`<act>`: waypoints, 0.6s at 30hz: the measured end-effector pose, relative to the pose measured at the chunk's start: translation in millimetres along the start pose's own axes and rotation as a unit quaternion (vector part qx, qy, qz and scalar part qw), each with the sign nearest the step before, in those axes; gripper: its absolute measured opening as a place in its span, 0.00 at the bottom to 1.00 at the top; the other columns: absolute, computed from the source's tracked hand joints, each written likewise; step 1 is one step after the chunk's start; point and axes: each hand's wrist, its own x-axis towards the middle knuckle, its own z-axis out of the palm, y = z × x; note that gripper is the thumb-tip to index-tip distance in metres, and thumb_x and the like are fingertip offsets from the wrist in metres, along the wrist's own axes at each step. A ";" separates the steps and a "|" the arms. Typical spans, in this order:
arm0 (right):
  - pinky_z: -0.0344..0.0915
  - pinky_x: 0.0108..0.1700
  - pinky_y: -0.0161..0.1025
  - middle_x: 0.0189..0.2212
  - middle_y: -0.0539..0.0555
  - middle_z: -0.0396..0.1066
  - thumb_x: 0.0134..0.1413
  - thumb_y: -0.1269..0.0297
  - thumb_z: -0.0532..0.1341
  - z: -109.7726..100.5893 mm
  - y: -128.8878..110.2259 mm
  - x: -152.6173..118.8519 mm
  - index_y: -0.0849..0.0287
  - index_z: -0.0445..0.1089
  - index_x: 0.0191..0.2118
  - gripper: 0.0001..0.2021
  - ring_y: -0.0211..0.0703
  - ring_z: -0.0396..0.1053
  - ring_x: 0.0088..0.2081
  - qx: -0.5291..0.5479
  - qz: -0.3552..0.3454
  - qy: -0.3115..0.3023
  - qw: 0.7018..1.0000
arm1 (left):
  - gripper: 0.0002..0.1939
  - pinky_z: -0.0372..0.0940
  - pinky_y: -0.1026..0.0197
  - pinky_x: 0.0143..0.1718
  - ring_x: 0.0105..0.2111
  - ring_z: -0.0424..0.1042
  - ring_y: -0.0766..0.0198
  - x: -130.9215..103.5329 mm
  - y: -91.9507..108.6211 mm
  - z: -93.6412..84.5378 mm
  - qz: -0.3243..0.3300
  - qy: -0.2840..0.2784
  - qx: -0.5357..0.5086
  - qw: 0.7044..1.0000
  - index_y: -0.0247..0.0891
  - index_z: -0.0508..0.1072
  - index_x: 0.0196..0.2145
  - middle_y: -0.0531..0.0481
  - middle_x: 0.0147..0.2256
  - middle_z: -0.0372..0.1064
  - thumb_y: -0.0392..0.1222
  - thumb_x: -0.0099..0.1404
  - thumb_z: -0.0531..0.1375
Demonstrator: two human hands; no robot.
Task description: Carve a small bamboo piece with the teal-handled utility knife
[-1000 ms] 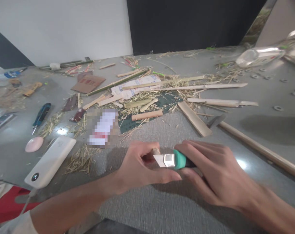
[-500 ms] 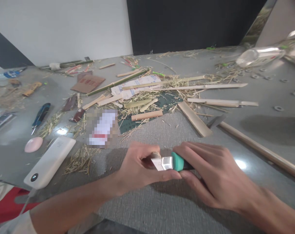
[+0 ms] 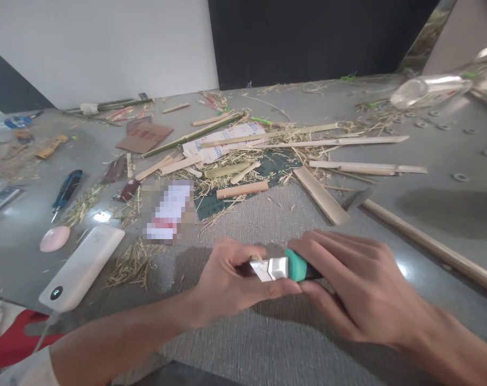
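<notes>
My right hand is wrapped round a utility knife with a green collar and a dark handle. Its short blade points left, into my left hand. The left fingers are closed on what looks like a small piece of bamboo, mostly hidden behind the blade and fingers. My left thumb lies along the lower side of the knife's metal nose, its tip by my right thumb. Both hands are just above the grey textured mat. Beyond them lie a flat bamboo strip and a short bamboo piece.
Bamboo shavings and strips litter the table. To the left are a white power bank, a pink rounded object and a screwdriver. A long bamboo stick, metal washers and a clear bottle lie right.
The knife and my right hand have shifted very slightly right. The bamboo end beside the blade shows less now. Everything else stays where it was.
</notes>
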 end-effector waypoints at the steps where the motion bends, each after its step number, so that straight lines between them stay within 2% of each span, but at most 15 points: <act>1: 0.53 0.28 0.41 0.31 0.51 0.67 0.76 0.56 0.48 0.1 -0.1 -0.4 0.58 0.63 0.46 0.13 0.41 0.61 0.27 -0.001 0.000 0.001 1.000 | 0.29 0.41 0.67 0.15 0.19 0.42 0.75 0.3 0.0 -0.2 -0.002 -0.002 0.000 1.000 0.36 0.57 0.17 0.60 0.18 0.42 0.44 0.58 0.75; 11: 0.53 0.29 0.39 0.29 0.48 0.64 0.76 0.57 0.48 3.3 2.4 -0.9 0.59 0.65 0.46 0.13 0.39 0.58 0.27 0.070 -0.002 -0.025 0.997 | 0.35 0.39 0.68 0.16 0.17 0.43 0.77 2.9 -2.6 -6.5 0.006 -0.049 0.064 0.997 0.36 0.51 0.17 0.61 0.16 0.43 0.52 0.59 0.73; 18: 0.52 0.29 0.40 0.29 0.48 0.64 0.76 0.57 0.47 2.3 0.3 -0.2 0.59 0.65 0.46 0.14 0.40 0.57 0.27 0.069 -0.007 -0.037 0.997 | 0.31 0.40 0.69 0.14 0.18 0.43 0.76 5.1 -4.6 -4.9 0.043 -0.050 0.044 0.997 0.36 0.54 0.17 0.61 0.17 0.45 0.44 0.57 0.75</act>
